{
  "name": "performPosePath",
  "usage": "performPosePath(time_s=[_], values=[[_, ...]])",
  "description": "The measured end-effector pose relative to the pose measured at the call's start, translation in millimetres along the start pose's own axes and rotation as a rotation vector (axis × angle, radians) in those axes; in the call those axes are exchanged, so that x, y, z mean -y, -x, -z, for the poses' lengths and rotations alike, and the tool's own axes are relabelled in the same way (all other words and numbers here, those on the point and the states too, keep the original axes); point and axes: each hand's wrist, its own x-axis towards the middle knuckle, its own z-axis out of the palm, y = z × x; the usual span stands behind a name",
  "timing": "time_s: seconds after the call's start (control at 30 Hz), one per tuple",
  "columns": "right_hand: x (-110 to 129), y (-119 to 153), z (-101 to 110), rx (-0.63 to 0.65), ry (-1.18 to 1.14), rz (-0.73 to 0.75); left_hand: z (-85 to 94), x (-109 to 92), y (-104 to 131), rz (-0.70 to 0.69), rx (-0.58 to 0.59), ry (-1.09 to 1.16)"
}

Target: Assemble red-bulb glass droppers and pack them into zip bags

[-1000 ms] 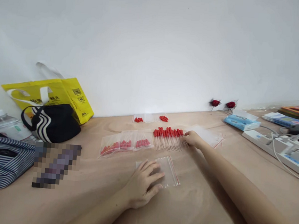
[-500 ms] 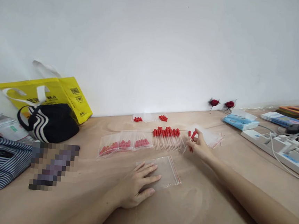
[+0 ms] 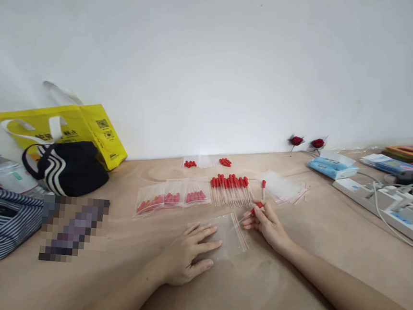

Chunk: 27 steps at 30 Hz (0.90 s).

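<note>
My left hand (image 3: pixel 195 255) lies flat with fingers spread on a clear zip bag (image 3: pixel 225 231), holding its near-left part to the table. A red-bulbed dropper (image 3: pixel 257 206) is pinched in my right hand (image 3: pixel 267 225), just beside the bag's red-lined opening, its clear stem pointing down-left. Behind it, a single dropper (image 3: pixel 263 185) rests on the table. To the left lies a row of several droppers (image 3: pixel 229 181), bulbs toward the wall. Filled zip bags (image 3: pixel 173 200) with red bulbs showing through lie further left, overlapping.
More clear bags (image 3: pixel 285 188) are piled at right. Small bags with red bulbs (image 3: pixel 225 162) lie near the wall. A tissue pack (image 3: pixel 332 166) and a power strip (image 3: pixel 386 209) with cables stand right. A yellow bag (image 3: pixel 102 141), black pouch (image 3: pixel 78 170) and striped bag (image 3: pixel 8 224) occupy the left.
My right hand has brought the dropper from beside the row toward me, to the bag's opening. One dropper near it stays on the table. My left hand has stayed on the bag.
</note>
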Motion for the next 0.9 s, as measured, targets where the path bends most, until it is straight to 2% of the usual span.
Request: performPosePath(time_s=[0.13,0.3,0.43,0.63,0.77,0.9], values=[[-1,1,7,0.162,0.213,0.029,-0.6,0,0,-0.025,-0.006,-0.018],[7,-1,14,0.379,0.567,0.201,1.2,-2,-1,-0.041,0.023,-0.057],[9,-1,9,0.419,0.675,0.28,2.6,-4,-2,-0.029,0.064,-0.093],[9,0,1,0.511,0.954,0.425,0.7,-4,-4,-0.021,0.063,-0.133],[6,-3,-2,0.547,0.907,0.391,-2.4,-7,-10,-0.031,0.065,-0.147],[0,-9,-1,0.489,0.747,0.275,-1.7,-7,-13,-0.066,0.042,-0.124]])
